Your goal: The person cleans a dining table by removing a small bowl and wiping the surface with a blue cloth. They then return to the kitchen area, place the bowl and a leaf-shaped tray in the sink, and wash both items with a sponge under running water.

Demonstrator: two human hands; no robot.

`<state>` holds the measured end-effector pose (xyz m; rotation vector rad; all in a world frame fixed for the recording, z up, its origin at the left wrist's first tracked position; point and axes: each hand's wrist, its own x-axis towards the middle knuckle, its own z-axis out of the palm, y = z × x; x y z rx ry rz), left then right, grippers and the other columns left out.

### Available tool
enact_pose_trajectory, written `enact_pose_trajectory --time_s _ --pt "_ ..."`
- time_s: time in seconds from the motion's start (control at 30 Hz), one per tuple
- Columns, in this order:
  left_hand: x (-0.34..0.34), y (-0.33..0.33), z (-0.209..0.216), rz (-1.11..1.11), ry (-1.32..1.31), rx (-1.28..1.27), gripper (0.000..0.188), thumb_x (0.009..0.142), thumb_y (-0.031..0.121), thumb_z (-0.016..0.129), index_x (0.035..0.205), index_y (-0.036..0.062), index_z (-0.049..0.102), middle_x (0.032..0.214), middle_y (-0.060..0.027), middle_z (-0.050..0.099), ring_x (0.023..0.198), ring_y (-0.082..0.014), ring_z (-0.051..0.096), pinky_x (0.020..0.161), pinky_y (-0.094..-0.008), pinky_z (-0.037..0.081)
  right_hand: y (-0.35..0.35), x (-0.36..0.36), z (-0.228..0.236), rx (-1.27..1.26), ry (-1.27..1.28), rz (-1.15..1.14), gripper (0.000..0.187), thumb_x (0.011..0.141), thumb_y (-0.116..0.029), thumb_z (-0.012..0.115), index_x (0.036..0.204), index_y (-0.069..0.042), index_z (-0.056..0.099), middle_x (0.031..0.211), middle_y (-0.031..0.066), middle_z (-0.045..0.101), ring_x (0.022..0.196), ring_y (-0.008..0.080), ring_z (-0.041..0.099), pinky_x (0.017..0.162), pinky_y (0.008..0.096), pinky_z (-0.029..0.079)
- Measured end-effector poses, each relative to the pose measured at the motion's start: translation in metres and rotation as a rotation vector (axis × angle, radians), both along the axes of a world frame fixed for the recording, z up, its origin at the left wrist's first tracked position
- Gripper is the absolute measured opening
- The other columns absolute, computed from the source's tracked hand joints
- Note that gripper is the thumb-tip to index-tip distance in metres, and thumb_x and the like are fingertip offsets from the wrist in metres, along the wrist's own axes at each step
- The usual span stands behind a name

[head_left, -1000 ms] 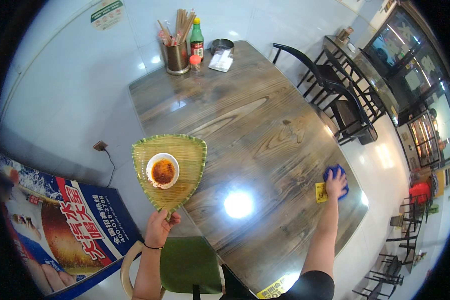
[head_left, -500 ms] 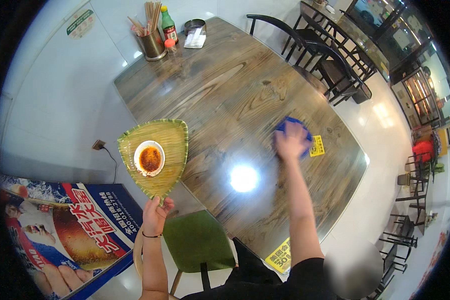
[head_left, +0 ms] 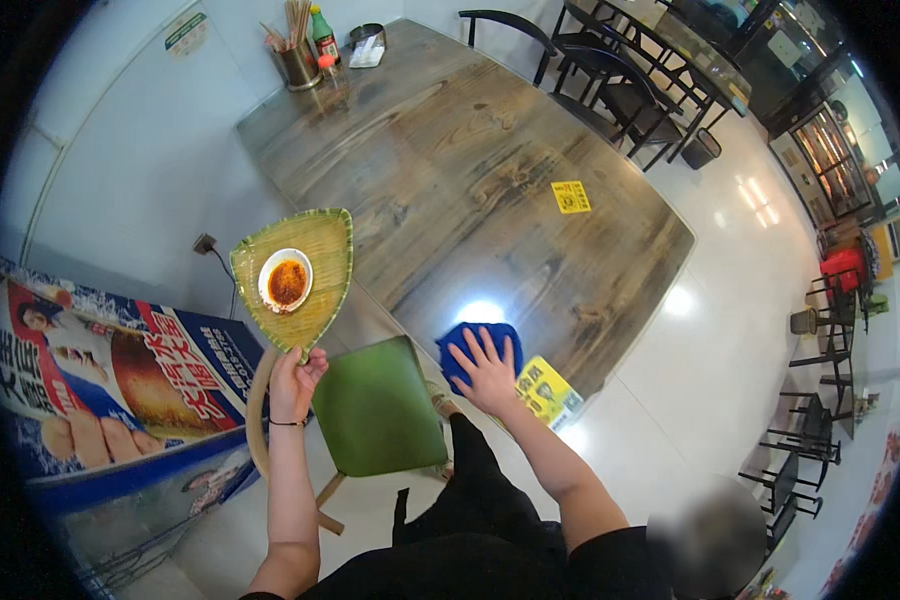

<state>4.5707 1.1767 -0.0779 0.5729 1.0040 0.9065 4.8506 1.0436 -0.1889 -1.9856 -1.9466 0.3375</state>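
Left hand (head_left: 292, 383) grasping woven tray (head_left: 310, 275) by its tip; right hand (head_left: 488, 370) spread flat on blue cloth (head_left: 460, 340), covering much of it, at bench (head_left: 490, 170) edge.

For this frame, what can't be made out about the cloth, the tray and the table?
Head view only:
- Blue cloth: the right hand lies flat over much of it, so its full shape is hidden.
- Small bowl on the woven tray: the reddish contents are too small to identify.
- Left hand: its grip on the tray's tip is partly hidden.
- Holder of sticks at the table's far end: too small to identify.
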Motion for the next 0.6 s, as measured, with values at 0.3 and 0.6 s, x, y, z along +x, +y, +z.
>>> enact_pose_trajectory --time_s 0.3,0.6 --pt "0.035 -0.07 -0.004 -0.043 -0.015 -0.029 0.019 0.087 0.016 0.043 0.096 -0.0001 0.048 0.082 -0.0121 0.056 0.075 -0.0189 0.055 0.071 -0.0323 0.046 -0.091 0.037 0.005 -0.159 -0.048 0.014 0.055 0.074 -0.042 0.052 0.125 -0.025 0.037 0.135 0.008 0.023 0.125 0.0314 0.017 0.094 0.0586 0.013" --pt "0.106 -0.054 -0.029 0.024 0.012 -0.002 0.017 0.086 0.017 0.045 0.091 0.0019 0.049 0.081 -0.0121 0.056 0.071 -0.0189 0.054 0.069 -0.0318 0.046 0.106 0.088 -0.018 0.098 0.047 0.138 0.053 0.077 -0.045 0.048 0.124 -0.023 0.039 0.135 0.0074 0.025 0.126 0.0296 0.017 0.098 0.0544 0.01"
